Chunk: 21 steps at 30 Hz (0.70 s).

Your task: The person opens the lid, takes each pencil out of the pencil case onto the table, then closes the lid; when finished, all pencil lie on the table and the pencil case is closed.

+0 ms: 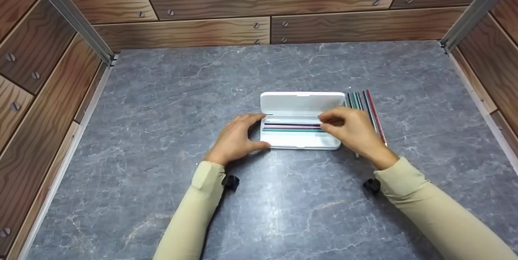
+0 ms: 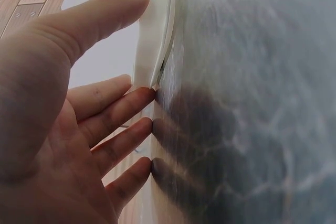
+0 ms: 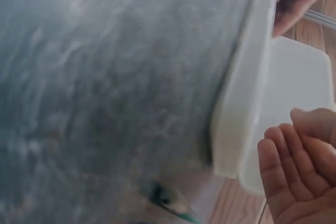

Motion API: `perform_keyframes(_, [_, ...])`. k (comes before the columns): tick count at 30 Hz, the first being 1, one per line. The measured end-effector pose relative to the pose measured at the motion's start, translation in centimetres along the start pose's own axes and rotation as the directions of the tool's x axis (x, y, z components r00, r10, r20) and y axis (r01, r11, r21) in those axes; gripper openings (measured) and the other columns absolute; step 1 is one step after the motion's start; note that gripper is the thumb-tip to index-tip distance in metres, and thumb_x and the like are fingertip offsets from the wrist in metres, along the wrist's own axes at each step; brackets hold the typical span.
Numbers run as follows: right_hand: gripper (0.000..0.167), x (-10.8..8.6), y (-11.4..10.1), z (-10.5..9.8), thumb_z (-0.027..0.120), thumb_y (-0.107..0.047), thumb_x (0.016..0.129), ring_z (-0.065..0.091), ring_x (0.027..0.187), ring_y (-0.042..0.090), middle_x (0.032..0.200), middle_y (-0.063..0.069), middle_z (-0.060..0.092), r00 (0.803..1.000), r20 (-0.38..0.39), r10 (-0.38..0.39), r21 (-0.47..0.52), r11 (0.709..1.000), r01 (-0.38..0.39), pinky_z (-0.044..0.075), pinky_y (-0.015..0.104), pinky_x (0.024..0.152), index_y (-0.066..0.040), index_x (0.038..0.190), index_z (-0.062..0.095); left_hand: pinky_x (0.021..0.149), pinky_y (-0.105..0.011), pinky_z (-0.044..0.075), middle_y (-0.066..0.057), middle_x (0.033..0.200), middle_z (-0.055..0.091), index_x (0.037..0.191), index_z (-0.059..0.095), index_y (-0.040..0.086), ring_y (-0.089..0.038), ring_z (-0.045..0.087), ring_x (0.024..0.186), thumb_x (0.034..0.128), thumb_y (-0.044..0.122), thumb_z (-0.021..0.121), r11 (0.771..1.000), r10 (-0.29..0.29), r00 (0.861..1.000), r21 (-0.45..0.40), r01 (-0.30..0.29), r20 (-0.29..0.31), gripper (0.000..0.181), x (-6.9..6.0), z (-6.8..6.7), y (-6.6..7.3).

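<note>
An open white pencil case [image 1: 300,140] lies on the table, its lid [image 1: 287,103] raised at the back. Several thin pencils [image 1: 289,130] lie lengthwise in it, teal, dark and reddish. My left hand [image 1: 236,138] spans the case's left end, thumb at the front corner and index finger at the back corner. In the left wrist view its fingers are spread and nearly straight. Over the right end of the case hovers my right hand [image 1: 353,130], thumb and index tips apart near the pencils' ends. The right wrist view shows nothing held in it.
To the right of the case, several loose pencils [image 1: 373,111] lie side by side, partly hidden by the right hand. The grey marbled table [image 1: 170,102] is bounded by wood-patterned walls [image 1: 210,1] at the back and sides.
</note>
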State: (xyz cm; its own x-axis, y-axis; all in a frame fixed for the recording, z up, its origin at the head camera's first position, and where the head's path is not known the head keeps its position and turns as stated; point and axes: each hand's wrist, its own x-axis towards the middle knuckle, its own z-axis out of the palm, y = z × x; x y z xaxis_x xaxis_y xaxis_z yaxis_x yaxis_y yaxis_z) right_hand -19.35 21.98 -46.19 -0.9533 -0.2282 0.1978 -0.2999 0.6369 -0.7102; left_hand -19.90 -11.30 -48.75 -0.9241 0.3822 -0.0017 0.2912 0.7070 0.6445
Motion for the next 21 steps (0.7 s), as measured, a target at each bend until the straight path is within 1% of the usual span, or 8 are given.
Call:
perform_keyframes(1, [0.021, 0.1, 0.2, 0.2, 0.084, 0.004, 0.094, 0.082, 0.099, 0.028, 0.112, 0.018, 0.085, 1.0, 0.025, -0.006, -0.001, 1.0, 0.006, 0.059, 0.009, 0.085, 0.001, 0.115, 0.085, 0.133, -0.056, 0.042, -0.01, 0.162, 0.065, 0.162, 0.061, 0.015, -0.034, 0.056, 0.155, 0.0874, 0.042, 0.097, 1.0, 0.0, 1.0, 0.0, 0.0, 0.001, 0.087, 0.0, 0.0, 0.0])
perform_keyframes(2, [0.022, 0.2, 0.3, 0.4, 0.083, 0.004, 0.094, 0.082, 0.101, 0.031, 0.113, 0.018, 0.085, 0.999, 0.047, -0.013, -0.007, 1.0, 0.013, 0.062, 0.013, 0.087, 0.001, 0.116, 0.085, 0.133, -0.056, 0.042, -0.01, 0.162, 0.065, 0.162, 0.061, 0.015, -0.034, 0.056, 0.155, 0.0874, 0.042, 0.097, 1.0, 0.001, 1.0, 0.0, -0.001, 0.002, 0.087, 0.0, 0.0, 0.0])
perform_keyframes(4, [0.024, 0.5, 0.4, 0.7, 0.083, 0.003, 0.094, 0.082, 0.104, 0.033, 0.116, 0.018, 0.085, 0.996, 0.082, -0.021, -0.019, 1.0, 0.023, 0.067, 0.025, 0.092, 0.001, 0.118, 0.084, 0.134, -0.056, 0.041, -0.01, 0.162, 0.065, 0.162, 0.06, 0.015, -0.034, 0.056, 0.155, 0.0875, 0.043, 0.097, 1.0, -0.001, 1.0, 0.002, 0.001, 0.004, 0.087, 0.1, 0.0, 0.0])
perform_keyframes(8, [0.025, 1.0, 0.5, 1.1, 0.082, 0.002, 0.095, 0.082, 0.108, 0.035, 0.118, 0.018, 0.084, 0.993, 0.112, -0.03, -0.038, 0.999, 0.035, 0.068, 0.047, 0.097, 0.001, 0.12, 0.084, 0.134, -0.056, 0.041, -0.01, 0.162, 0.065, 0.162, 0.06, 0.015, -0.034, 0.056, 0.155, 0.0875, 0.042, 0.097, 1.0, 0.0, 1.0, 0.006, 0.0, 0.003, 0.087, 0.1, 0.1, -0.1])
perform_keyframes(13, [0.024, 1.4, 0.5, 1.1, 0.081, 0.0, 0.097, 0.081, 0.109, 0.035, 0.118, 0.017, 0.084, 0.992, 0.125, -0.019, -0.078, 0.997, 0.029, 0.066, 0.052, 0.098, 0.0, 0.12, 0.084, 0.133, -0.057, 0.041, -0.01, 0.162, 0.065, 0.162, 0.06, 0.016, -0.035, 0.056, 0.155, 0.087, 0.042, 0.097, 1.0, -0.001, 1.0, -0.001, 0.001, 0.005, 0.088, 0.1, 0.1, -0.1])
perform_keyframes(17, [0.022, 1.6, 0.4, 1.2, 0.08, 0.001, 0.096, 0.079, 0.112, 0.039, 0.116, 0.02, 0.084, 0.993, 0.114, -0.014, -0.123, 0.992, 0.028, 0.063, 0.058, 0.102, 0.0, 0.118, 0.085, 0.134, -0.057, 0.041, -0.011, 0.162, 0.065, 0.162, 0.06, 0.015, -0.035, 0.055, 0.155, 0.0865, 0.042, 0.098, 1.0, -0.002, 1.0, -0.002, 0.002, 0.007, 0.089, 0.1, 0.1, -0.1])
perform_keyframes(21, [0.02, 1.7, 0.1, 1.3, 0.08, 0.003, 0.094, 0.079, 0.112, 0.043, 0.113, 0.022, 0.084, 0.992, 0.115, -0.057, -0.179, 0.981, 0.078, 0.063, 0.06, 0.103, 0.002, 0.114, 0.086, 0.134, -0.057, 0.04, -0.01, 0.164, 0.064, 0.162, 0.06, 0.016, -0.034, 0.055, 0.156, 0.0866, 0.043, 0.097, 1.0, -0.008, 1.0, 0.004, 0.008, 0.006, 0.089, 0.1, 0.0, 0.0])
